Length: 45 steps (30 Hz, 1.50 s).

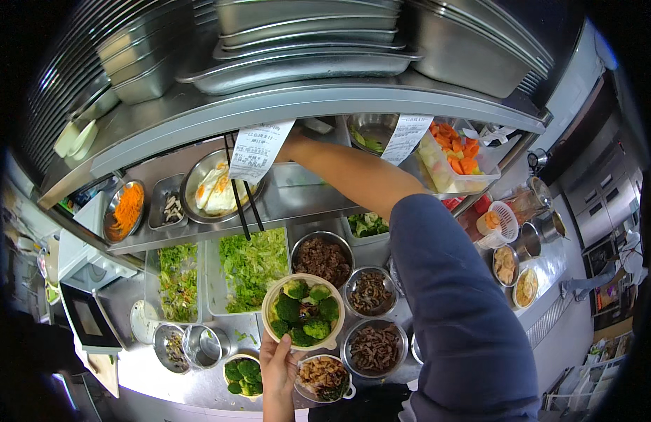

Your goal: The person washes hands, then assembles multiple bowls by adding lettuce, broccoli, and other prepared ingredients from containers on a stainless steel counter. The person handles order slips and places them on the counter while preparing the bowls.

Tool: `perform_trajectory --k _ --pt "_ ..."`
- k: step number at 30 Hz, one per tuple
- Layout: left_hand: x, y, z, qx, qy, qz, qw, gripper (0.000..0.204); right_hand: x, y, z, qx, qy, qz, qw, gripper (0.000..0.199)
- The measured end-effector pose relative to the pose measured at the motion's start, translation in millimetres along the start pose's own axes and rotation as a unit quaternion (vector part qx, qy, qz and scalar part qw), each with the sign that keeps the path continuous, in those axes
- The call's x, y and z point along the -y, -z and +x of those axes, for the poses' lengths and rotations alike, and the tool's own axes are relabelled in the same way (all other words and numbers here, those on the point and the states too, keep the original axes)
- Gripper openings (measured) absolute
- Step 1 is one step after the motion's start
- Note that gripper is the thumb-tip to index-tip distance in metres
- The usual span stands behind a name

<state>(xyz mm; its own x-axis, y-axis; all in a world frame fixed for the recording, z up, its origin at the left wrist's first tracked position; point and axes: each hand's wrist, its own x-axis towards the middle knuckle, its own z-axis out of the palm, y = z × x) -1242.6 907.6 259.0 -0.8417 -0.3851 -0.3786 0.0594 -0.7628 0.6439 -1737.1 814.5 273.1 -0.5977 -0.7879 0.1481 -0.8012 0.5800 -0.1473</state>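
Observation:
My left hand (277,362) grips a pale round bowl (270,330) by its near rim, thumb on the edge. Broccoli florets (317,328) fill its top, with some darker food between them. My right arm stretches up and across to the metal shelf, where the right hand (291,146) is partly covered by a hanging paper slip (258,155); its fingers are hidden. Just left of that slip, black chopsticks (239,200) slant across a metal bowl of fried eggs (216,188) and past the shelf's front edge. Whether the right hand touches them cannot be seen.
Below the shelf stand tubs of lettuce (251,264) and mixed greens (177,281), and bowls of minced meat (322,260) and sliced meat (374,347). Shredded carrot (126,207) and a carrot tub (455,158) flank the shelf. Steel pans (304,70) are stacked overhead.

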Motion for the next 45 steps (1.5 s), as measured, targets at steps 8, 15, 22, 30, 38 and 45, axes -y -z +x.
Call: perform_trajectory --k 8,15,22,30,38,45 --pt "0 -2 8 0.004 0.018 -0.027 0.999 0.042 -25 11 -9 0.042 -0.090 -0.011 0.995 0.102" --pt "1 -1 10 0.016 0.021 -0.028 0.999 0.040 -36 40 -32 0.059 -0.139 0.007 0.988 0.110" --pt "4 5 13 0.035 0.009 -0.006 0.999 0.035 -26 53 -41 0.012 -0.142 0.029 0.989 0.087" --pt "3 10 10 0.030 0.014 -0.035 0.999 0.038 -38 34 -26 -0.113 -0.078 0.019 0.990 0.058" --pt "3 11 4 -0.006 0.024 -0.025 0.999 0.041 -30 33 -19 -0.107 -0.095 0.010 0.990 0.053" --pt "5 17 -3 -0.008 -0.013 0.006 1.000 0.036 -27 34 -20 -0.096 -0.088 0.003 0.991 0.053"
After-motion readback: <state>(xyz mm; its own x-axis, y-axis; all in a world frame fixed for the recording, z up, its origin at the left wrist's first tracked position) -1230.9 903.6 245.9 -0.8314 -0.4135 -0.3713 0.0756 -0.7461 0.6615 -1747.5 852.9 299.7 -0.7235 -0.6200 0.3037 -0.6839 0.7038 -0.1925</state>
